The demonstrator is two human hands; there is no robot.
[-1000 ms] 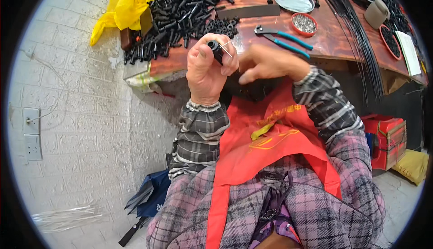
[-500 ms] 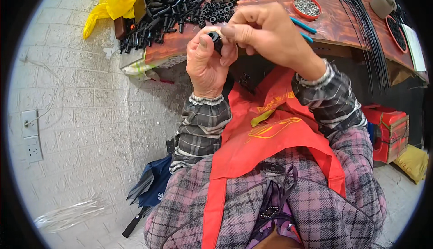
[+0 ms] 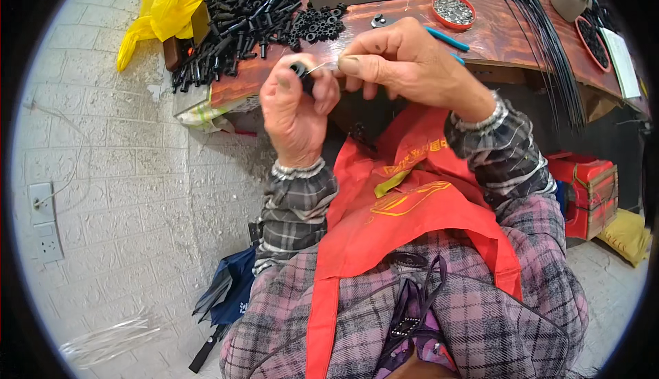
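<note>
Head view: both hands raised together at the near edge of the reddish wooden table.
Left hand: fingers clamped on a small black plastic part.
Right hand: thumb and forefinger pinched on a thin pale wire meeting that part.
Behind: heap of black plastic tubes.

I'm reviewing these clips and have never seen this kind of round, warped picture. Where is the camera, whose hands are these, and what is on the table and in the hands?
The camera sits on the person's head and looks down, so the lens bends straight edges. Both hands are the wearer's own, above a red apron. The left hand grips a small black part. The right hand pinches a thin pale wire or pin at that part; how they join is too small to tell. Beyond lies a brown wooden table with a heap of black tubes, a yellow bag, a red dish of small metal pieces and a bundle of long black rods.
</note>
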